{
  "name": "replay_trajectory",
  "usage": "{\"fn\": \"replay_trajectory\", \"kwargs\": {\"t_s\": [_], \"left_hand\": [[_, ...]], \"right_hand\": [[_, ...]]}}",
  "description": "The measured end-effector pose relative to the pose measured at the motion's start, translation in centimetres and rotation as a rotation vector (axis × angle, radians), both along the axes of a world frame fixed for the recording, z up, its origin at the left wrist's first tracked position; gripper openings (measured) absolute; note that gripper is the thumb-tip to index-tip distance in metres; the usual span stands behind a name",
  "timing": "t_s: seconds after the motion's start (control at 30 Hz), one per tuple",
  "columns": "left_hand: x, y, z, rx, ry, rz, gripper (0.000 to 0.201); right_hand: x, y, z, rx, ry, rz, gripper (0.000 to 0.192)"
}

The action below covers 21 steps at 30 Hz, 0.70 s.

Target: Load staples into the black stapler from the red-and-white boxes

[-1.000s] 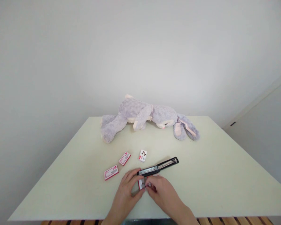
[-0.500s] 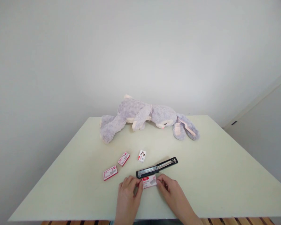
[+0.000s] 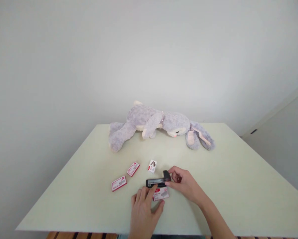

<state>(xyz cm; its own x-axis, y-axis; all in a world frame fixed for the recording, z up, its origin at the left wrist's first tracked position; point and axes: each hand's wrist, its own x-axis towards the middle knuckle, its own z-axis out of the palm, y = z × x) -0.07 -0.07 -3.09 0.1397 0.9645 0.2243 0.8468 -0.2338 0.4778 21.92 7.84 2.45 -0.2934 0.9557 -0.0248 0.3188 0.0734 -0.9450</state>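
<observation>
A black stapler lies in front of me, its two halves swung apart, with one arm tilted up at the right end. My right hand pinches it near that raised end between thumb and fingers. My left hand has its fingers apart. Its index fingertip reaches the near edge of the stapler, and its thumb rests low and free of the box. A white and red staple box lies flat just below the stapler, partly covered by the left index finger.
To the left lie two pink-edged staple boxes and a small white box with a stapler picture. A grey plush rabbit stretches along the back of the pale table, against the wall.
My right hand has left the staple box and taken hold of the stapler, whose right arm has swung up. My left hand has let go of the box and spread its fingers.
</observation>
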Motion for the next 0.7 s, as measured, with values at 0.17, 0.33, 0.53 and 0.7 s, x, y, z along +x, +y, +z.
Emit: {"fn": "replay_trajectory", "kwargs": {"t_s": [0.17, 0.33, 0.53, 0.7], "left_hand": [[0.2, 0.2, 0.2, -0.012, -0.017, 0.018, 0.049], [-0.3, -0.3, 0.0, 0.013, -0.009, -0.064, 0.038], [-6.9, -1.6, -1.0, 0.184, 0.081, 0.198, 0.034], [-13.2, 0.0, -0.8, 0.17, 0.065, 0.186, 0.05]], "right_hand": [[-3.4, 0.9, -0.2, 0.128, -0.213, 0.07, 0.014], [-3.4, 0.9, -0.7, 0.153, -0.276, 0.026, 0.012], [-1.1, 0.3, -1.4, 0.104, -0.31, -0.037, 0.007], [-0.8, -0.3, -1.7, 0.091, -0.318, -0.071, 0.011]]}}
